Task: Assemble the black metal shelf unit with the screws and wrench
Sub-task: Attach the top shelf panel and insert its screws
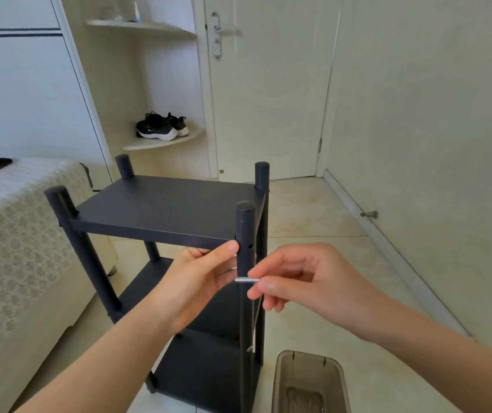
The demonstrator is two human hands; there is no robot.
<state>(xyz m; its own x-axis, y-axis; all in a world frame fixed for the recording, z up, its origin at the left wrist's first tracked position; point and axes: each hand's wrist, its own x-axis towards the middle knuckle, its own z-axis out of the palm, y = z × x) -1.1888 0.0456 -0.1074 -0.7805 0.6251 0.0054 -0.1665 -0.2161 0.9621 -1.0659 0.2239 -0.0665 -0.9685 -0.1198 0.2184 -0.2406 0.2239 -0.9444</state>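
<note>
The black shelf unit [161,207] stands upright on the tiled floor [313,210], just beside a bed [15,248] with a patterned cover. It has a top shelf and lower shelves between four round posts. The front right post [245,222] is nearest the camera and has a small open hole [250,246] in its side, just below the level of the top shelf. The left hand [197,281] grips this post under the front edge of the top shelf, with the thumb lying against the post's left side and the fingers curled round behind it. The right hand [307,278] is close by but apart from the left. It pinches a small silver rod [246,280] between thumb and forefinger and holds it level, in front of the post and below the hole. Whether the rod is a screw or the end of the wrench cannot be told. On the floor at the lower right sits a brownish see-through box [280,383], near the foot of the unit. Behind it all is a closed door [268,99], and a pair of black sneakers [161,126] rests on a corner shelf [161,143].
</note>
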